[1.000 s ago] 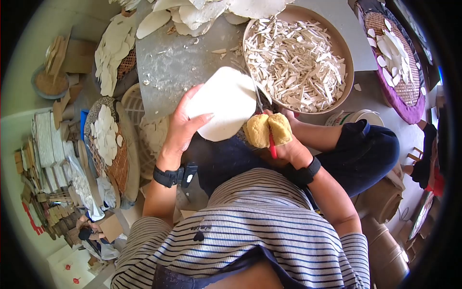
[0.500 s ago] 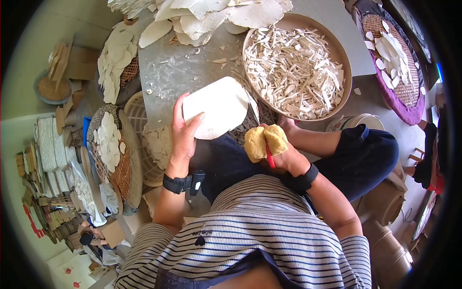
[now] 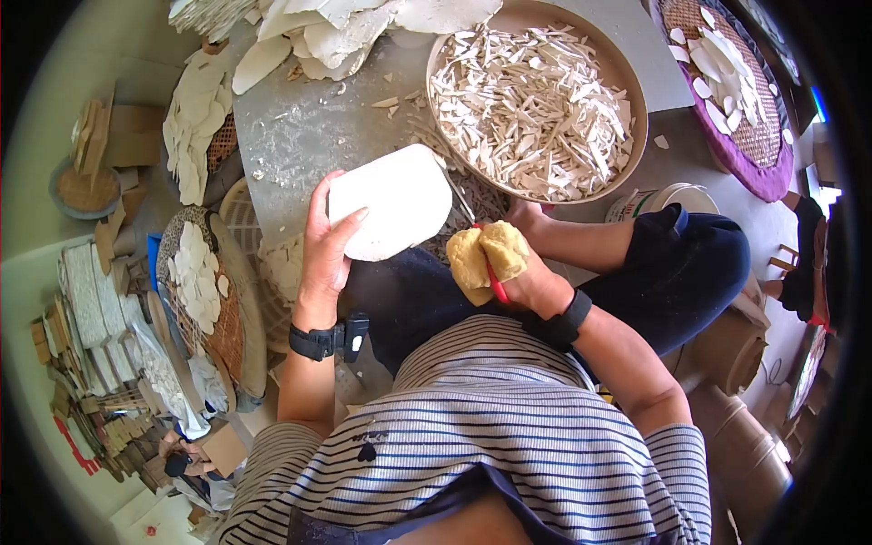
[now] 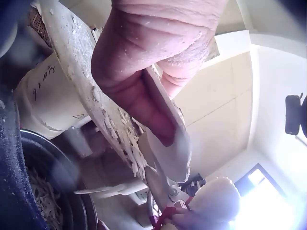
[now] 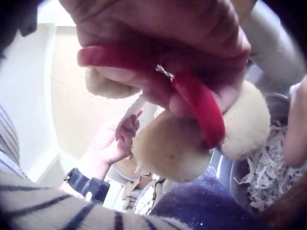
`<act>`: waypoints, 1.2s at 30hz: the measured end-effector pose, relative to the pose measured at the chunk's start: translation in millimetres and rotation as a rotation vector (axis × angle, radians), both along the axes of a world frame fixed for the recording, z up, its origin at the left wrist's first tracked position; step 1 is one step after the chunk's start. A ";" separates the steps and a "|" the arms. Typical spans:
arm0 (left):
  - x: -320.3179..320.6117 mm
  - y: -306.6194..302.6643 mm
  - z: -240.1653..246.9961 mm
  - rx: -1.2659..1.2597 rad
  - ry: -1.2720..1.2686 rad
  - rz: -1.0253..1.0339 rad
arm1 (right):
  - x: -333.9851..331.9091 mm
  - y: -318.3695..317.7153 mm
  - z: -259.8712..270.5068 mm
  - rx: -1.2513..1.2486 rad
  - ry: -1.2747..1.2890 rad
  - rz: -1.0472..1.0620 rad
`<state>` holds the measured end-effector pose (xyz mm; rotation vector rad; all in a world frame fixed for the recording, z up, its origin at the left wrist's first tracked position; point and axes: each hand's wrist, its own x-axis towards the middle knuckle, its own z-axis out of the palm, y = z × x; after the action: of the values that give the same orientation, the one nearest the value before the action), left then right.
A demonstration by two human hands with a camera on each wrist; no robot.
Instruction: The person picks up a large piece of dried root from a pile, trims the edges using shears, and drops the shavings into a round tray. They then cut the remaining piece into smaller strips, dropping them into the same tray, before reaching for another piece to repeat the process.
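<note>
My left hand holds a flat white sheet with rounded corners, thumb on its upper face and fingers at the left edge. Scissors with red handles are gripped in my right hand, just right of the sheet. Yellow sponge-like padding covers part of the handles. In the left wrist view the scissor blades overlap the sheet's lower end. A thin white sliver shows beside them. The right wrist view shows my fingers curled around a red handle.
A round tray full of white offcuts sits on the grey table, with larger white sheets piled at the back. A dark bucket holds shavings. Woven trays with white pieces flank both sides; a white bucket stands right.
The sheet has moved down and left, away from the tray, and the scissors have separated from it in the head view. A strip beside its right edge no longer hangs there. The head view has shifted.
</note>
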<state>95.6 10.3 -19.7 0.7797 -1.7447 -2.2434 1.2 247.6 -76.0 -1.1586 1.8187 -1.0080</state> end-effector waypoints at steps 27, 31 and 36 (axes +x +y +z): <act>-12.1 -16.5 17.3 -0.078 0.008 -0.154 | 15.4 4.2 -37.0 -0.339 -0.565 -0.195; -14.2 -19.8 22.5 -0.042 0.034 -0.154 | 3.2 -2.2 -19.5 -0.374 0.001 -0.138; -17.7 -24.2 35.3 -0.031 -0.023 -0.246 | 2.4 1.9 0.0 -0.236 -0.269 -0.183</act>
<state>77.9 -13.9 15.7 0.6157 -1.9781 -2.3598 3.6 249.5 -76.1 -0.9482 1.6427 -1.4432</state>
